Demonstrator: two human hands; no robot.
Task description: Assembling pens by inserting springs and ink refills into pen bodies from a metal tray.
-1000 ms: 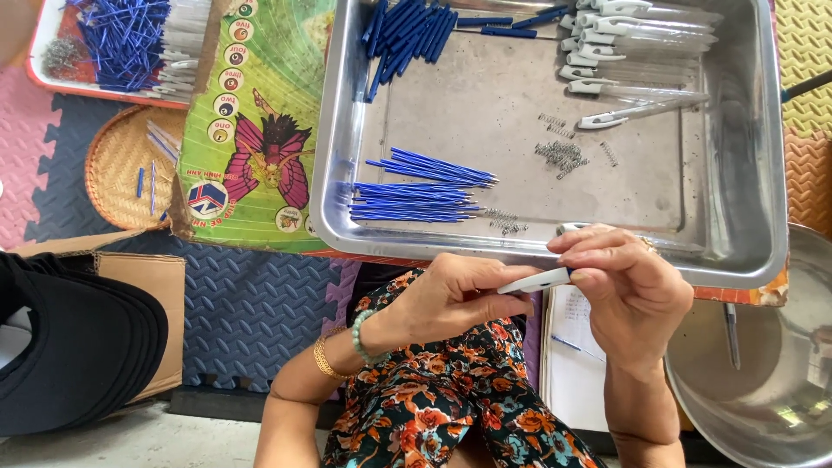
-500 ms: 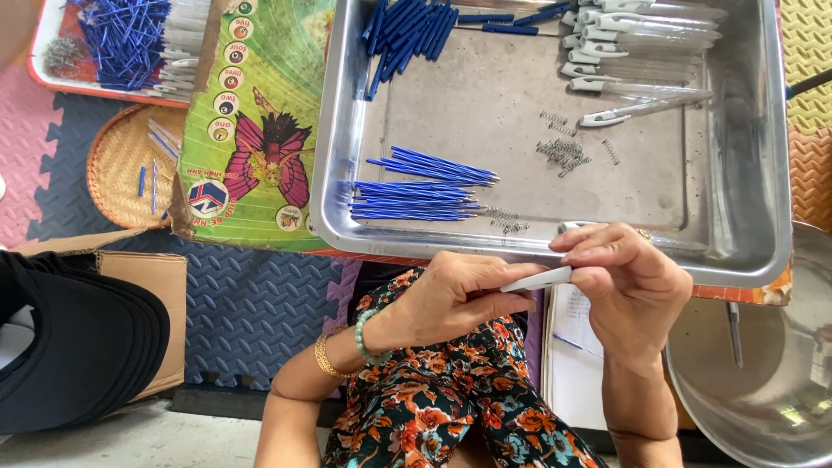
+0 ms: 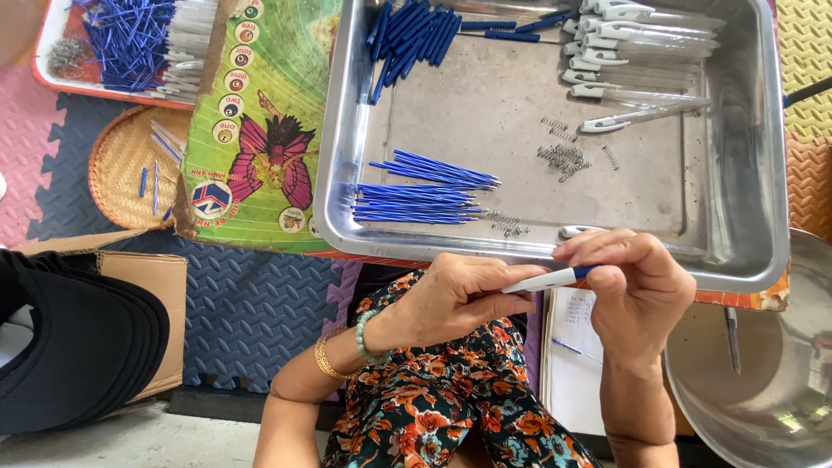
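You are pinching a white pen (image 3: pixel 546 280) between both hands: left hand (image 3: pixel 455 295) gripping the barrel, right hand (image 3: pixel 637 282) fingering its blue tip, just below the metal tray (image 3: pixel 520 121).

Tray (image 3: pixel 763 156): metal, dull brushed, scuffed. Bowl (image 3: pixel 780 390): metal, glossy. Refills (image 3: pixel 416 204): blue plastic, smooth. Springs (image 3: pixel 563 158): wire metal. Pen barrel (image 3: pixel 542 281): white plastic, glossy. Basket (image 3: pixel 117 173): woven, matt. Floor mat (image 3: pixel 251 303): foam, textured. Box (image 3: pixel 156 277): matt cardboard.
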